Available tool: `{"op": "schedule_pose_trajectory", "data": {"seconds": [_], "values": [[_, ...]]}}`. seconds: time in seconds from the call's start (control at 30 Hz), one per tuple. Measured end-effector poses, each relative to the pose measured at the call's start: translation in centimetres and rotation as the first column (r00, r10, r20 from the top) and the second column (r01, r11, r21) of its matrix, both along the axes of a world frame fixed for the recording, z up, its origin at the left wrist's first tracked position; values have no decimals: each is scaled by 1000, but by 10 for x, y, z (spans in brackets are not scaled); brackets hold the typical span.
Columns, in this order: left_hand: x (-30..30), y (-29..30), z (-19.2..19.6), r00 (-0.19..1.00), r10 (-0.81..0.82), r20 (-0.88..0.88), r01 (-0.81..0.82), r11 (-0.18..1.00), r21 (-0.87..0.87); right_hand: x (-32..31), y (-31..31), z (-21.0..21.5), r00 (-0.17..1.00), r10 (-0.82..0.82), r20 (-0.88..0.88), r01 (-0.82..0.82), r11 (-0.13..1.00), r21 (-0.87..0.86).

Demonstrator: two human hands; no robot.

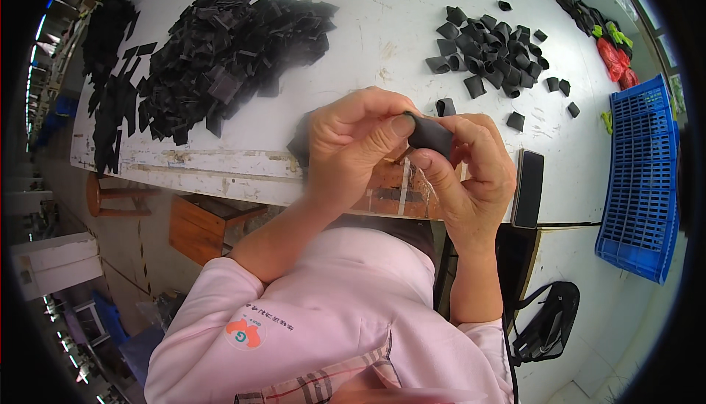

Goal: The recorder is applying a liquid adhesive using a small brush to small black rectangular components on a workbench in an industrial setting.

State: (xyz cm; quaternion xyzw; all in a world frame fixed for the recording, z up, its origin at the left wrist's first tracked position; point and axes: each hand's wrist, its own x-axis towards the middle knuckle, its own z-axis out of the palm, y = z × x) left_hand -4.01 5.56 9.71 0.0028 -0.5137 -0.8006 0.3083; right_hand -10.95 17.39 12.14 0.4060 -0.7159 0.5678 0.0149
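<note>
My left hand [351, 141] and my right hand [471, 176] meet over the near edge of a white worktable [382, 29]. Together they pinch one small black band piece [429, 136], bent into a loop between thumbs and fingertips. A flat black piece [300, 144] pokes out behind my left hand. A big heap of flat black strips [228, 51] lies at the far left of the table. A smaller pile of curled black loops [489, 51] lies at the far right.
A dark phone [527, 188] lies at the table edge beside my right hand. A blue plastic crate [641, 176] stands at the right, with red and green bits [614, 54] behind it. A wooden stool [103, 194] and box [198, 227] sit below left; a black bag [548, 323] hangs low right.
</note>
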Motion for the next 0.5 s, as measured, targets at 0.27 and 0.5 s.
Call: {"op": "schedule_pose_trajectory", "data": {"seconds": [0.27,0.5], "values": [[-4,-2,5,992,115,57,-96,959,-267,4,-6,-23,974,-154,-166,137,984,-110],[-1,-18,-3,999,48,17,-46,996,-81,-3,1,0,952,120,282,-95,990,-101]]}}
